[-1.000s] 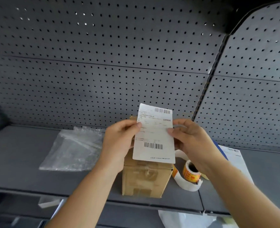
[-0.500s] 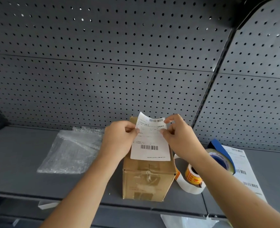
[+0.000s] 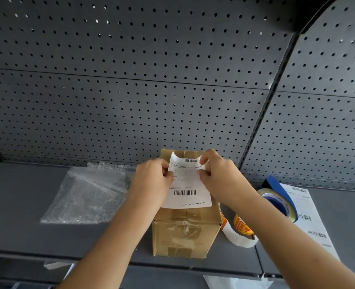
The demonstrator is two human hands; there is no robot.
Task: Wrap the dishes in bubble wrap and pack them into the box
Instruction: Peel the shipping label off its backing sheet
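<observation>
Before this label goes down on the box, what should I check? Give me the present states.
1. Cardboard box flaps closed and taped: ok.
2. Left hand and right hand both pinch the shipping label near its top: ok.
3. Label held over the box top: ok.
4. Label flat: not ok, its top edge curls.
5. Backing peeled off: cannot tell.
6. Dishes wrapped inside: cannot tell, the box is shut.
</observation>
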